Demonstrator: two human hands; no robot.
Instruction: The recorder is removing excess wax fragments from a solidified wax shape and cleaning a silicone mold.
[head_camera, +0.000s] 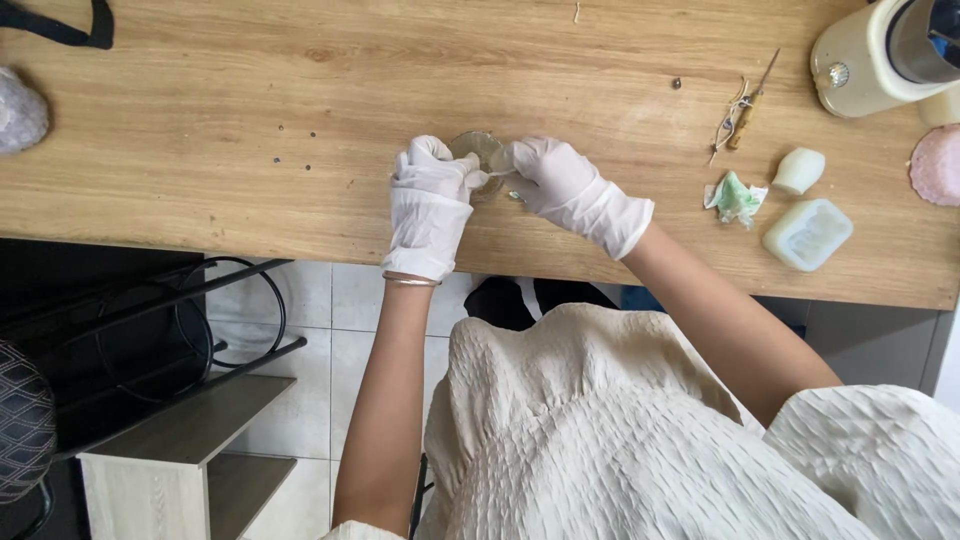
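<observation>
Both hands wear white gloves and meet near the middle of the table (250, 120), a little back from its near edge. Between them lies a small round, flat, clear-brownish piece (478, 150), which rests on the wood. The left hand (432, 185) is closed around the left side of this round piece, the fingers curled over its rim, so it seems to keep the piece steady. The right hand (555, 180) pinches a thin white thing, maybe a thread or small stick (497, 173), against the right side of the piece; what it is exactly is too small to tell.

The other things lie well apart, toward the right edge of the table, probably so the working place stays free. There is a pale blue soft mould (808, 234), a white rounded lump (799, 170) just behind it, and a crumpled green and white wrapper (735, 197) beside them. Further back lies a thin tool with a wooden handle (750, 102). In the far right corner stands a cream-coloured appliance (880, 52), and a pink round object (940, 165) touches the right edge.
</observation>
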